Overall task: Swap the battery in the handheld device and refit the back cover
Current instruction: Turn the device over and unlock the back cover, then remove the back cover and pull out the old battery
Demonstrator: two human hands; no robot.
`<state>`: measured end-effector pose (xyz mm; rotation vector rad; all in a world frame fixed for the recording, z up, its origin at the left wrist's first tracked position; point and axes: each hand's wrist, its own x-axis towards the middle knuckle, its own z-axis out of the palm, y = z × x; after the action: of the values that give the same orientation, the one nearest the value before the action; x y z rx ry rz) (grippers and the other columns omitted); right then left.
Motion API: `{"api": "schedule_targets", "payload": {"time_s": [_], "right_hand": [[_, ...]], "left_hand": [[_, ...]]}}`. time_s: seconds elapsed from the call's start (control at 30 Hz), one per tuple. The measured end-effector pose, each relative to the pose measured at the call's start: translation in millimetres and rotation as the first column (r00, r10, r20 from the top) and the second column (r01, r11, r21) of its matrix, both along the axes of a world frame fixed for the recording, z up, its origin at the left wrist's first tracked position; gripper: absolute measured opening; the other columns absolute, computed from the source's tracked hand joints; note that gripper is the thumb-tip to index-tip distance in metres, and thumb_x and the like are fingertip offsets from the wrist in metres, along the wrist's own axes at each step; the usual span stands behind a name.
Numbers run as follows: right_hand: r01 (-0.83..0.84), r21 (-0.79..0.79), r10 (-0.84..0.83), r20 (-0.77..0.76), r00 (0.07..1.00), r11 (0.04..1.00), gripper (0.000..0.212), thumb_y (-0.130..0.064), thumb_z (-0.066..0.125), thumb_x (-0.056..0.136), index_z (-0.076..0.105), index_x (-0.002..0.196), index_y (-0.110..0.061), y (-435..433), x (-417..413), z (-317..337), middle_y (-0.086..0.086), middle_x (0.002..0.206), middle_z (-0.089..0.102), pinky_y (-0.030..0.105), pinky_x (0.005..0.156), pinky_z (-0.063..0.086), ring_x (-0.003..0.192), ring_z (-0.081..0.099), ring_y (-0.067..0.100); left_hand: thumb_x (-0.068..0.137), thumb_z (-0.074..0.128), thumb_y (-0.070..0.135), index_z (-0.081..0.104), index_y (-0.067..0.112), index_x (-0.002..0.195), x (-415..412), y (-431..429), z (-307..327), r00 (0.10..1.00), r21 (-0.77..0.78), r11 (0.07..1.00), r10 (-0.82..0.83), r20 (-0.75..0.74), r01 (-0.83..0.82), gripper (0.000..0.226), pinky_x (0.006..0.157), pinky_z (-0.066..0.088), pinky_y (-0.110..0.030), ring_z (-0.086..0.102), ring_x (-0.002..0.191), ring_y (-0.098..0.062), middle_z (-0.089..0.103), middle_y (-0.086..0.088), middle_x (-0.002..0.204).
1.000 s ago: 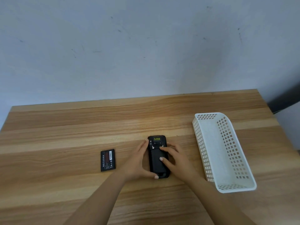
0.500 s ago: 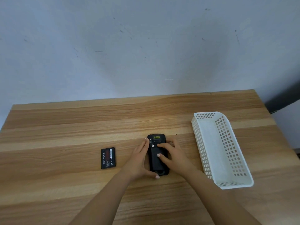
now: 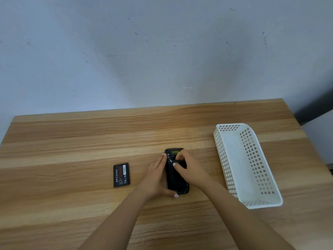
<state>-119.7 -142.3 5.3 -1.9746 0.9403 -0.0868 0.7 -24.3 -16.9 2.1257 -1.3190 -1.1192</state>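
A black handheld device [image 3: 175,179] lies face down on the wooden table [image 3: 72,141], back side up, its long axis pointing away from me. My left hand [image 3: 155,177] clasps its left edge, thumb hooked under the near end. My right hand [image 3: 189,170] rests on top, fingertips pressing the upper back near a small yellow label. Whether the back cover is on the device I cannot tell. A loose black battery [image 3: 121,175] with white and red print lies flat on the table, well left of the device.
A white perforated plastic basket [image 3: 252,177] stands right of the device, with nothing in it. A pale wall rises behind the table's far edge. The table's right edge runs just beyond the basket.
My right fingers have slid toward the device's far end. My left hand keeps its hold on the left edge. The battery and basket have not moved.
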Motion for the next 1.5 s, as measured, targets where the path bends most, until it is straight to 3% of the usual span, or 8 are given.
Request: {"api": "schedule_targets", "payload": {"time_s": [0.2,0.37,0.53,0.7,0.87,1.03,1.37,1.5], "right_hand": [[0.280,0.511,-0.427,0.196,0.883,0.813,0.037,-0.008,0.071,0.082,0.059,0.114,-0.022,7.5,-28.0,-7.8,0.003,0.112,0.069,0.027,0.088,0.053,0.106,0.065,0.015],[0.348,0.591,-0.534,0.170,0.829,0.728,0.029,-0.010,0.073,0.080,0.071,0.104,-0.028,10.8,-37.1,-15.9,0.005,0.110,0.073,0.040,0.097,0.051,0.109,0.065,0.019],[0.380,0.691,-0.689,0.238,0.685,0.615,0.032,-0.004,0.065,0.085,0.067,0.112,-0.020,5.8,-40.4,-8.5,0.002,0.109,0.073,0.026,0.084,0.053,0.103,0.068,0.014],[0.571,0.529,-0.741,0.184,0.645,0.628,0.035,-0.011,0.062,0.090,0.062,0.124,-0.019,-4.0,-49.0,-14.4,0.001,0.117,0.068,0.028,0.086,0.053,0.102,0.064,0.009],[0.629,0.309,-0.684,0.112,0.721,0.713,0.041,-0.012,0.058,0.093,0.054,0.134,-0.014,-7.4,-51.1,-24.4,0.006,0.130,0.061,0.042,0.102,0.049,0.118,0.058,0.018],[0.612,0.142,-0.624,0.060,0.779,0.778,0.042,-0.013,0.055,0.095,0.051,0.136,-0.011,-9.2,-50.2,-28.1,0.005,0.134,0.058,0.026,0.097,0.043,0.121,0.054,0.019],[0.607,0.106,-0.615,0.060,0.787,0.787,0.046,-0.008,0.052,0.094,0.044,0.140,-0.010,-1.6,-55.1,-26.2,0.009,0.140,0.051,0.036,0.108,0.040,0.129,0.048,0.022],[0.472,-0.089,-0.461,0.115,0.880,0.877,0.043,-0.017,0.063,0.088,0.054,0.130,-0.021,5.9,-58.7,-19.3,0.003,0.133,0.050,0.032,0.106,0.038,0.122,0.046,0.012]], "left_hand": [[0.049,0.085,0.054,-0.012,0.027,0.149,-0.5,1.3,0.8,1.000,-0.010,1.000,0.003,-0.008,-0.003,0.142,0.120,0.011,-0.034,-0.002,0.145,-0.011,-0.009,0.014,0.159],[0.047,0.084,0.057,-0.012,0.029,0.148,-0.6,2.9,-0.5,1.000,-0.005,1.000,0.005,-0.013,-0.005,0.143,0.121,0.013,-0.041,-0.002,0.146,-0.012,-0.010,0.014,0.159],[0.048,0.084,0.056,-0.012,0.027,0.149,-0.8,2.1,0.4,1.000,-0.012,1.000,0.000,-0.008,0.000,0.142,0.120,0.009,-0.035,-0.003,0.145,-0.010,-0.010,0.013,0.159],[0.047,0.084,0.058,-0.013,0.029,0.148,-0.5,1.8,-0.1,1.000,0.008,1.000,0.008,-0.005,-0.008,0.143,0.121,0.009,-0.037,-0.005,0.146,-0.011,-0.011,0.014,0.159],[0.047,0.083,0.058,-0.013,0.030,0.148,-0.8,2.0,-1.3,1.000,0.022,1.000,0.012,-0.012,-0.011,0.142,0.120,0.007,-0.037,-0.005,0.146,-0.011,-0.011,0.016,0.158],[0.049,0.084,0.056,-0.012,0.029,0.148,-1.2,3.1,0.2,1.000,0.016,1.000,0.014,-0.018,-0.013,0.140,0.120,0.008,-0.035,-0.005,0.146,-0.011,-0.009,0.014,0.159],[0.049,0.082,0.058,-0.013,0.030,0.148,-0.6,2.9,-0.7,1.000,0.035,0.999,0.004,-0.020,-0.003,0.140,0.121,0.012,-0.043,-0.004,0.146,-0.011,-0.009,0.014,0.159],[0.049,0.082,0.059,-0.013,0.030,0.148,-0.2,3.1,-0.5,1.000,0.034,0.999,-0.002,-0.008,0.002,0.140,0.121,0.012,-0.042,-0.004,0.146,-0.011,-0.010,0.015,0.158]]}}
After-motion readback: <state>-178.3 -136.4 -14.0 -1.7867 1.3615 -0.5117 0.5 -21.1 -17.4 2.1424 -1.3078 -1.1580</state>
